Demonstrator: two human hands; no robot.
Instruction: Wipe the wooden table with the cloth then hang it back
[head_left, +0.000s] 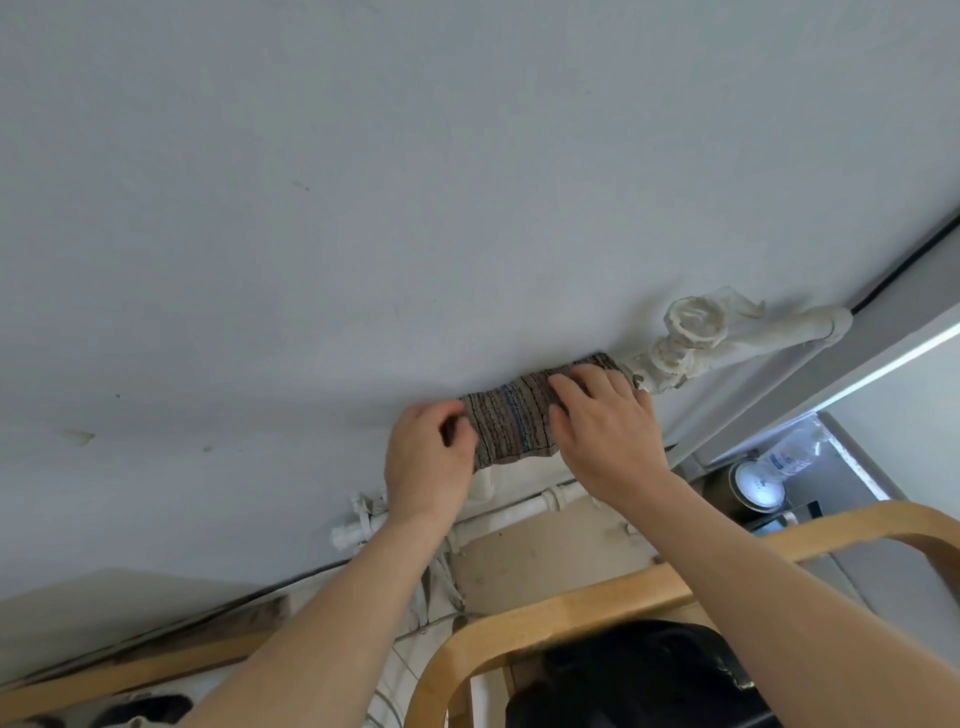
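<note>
Forearms (322, 623) rise from 6 o'clock to the striped cloth (511, 421), draped over the white pipe (769, 338), long axis 8 to 2 o'clock. Left hand (428, 462) pinches its 8 o'clock edge; right hand (608, 431) rests flat-fingered toward 2 o'clock (likely smoothing it).

a coarse woven striped cloth (511, 415) at centre frame, draped over a pipe (769, 335) thick with lumpy matt white paint. matt painted wall (363, 182) above. smooth, lightly glossy bentwood chair frame (571, 603) at lower right.
</note>
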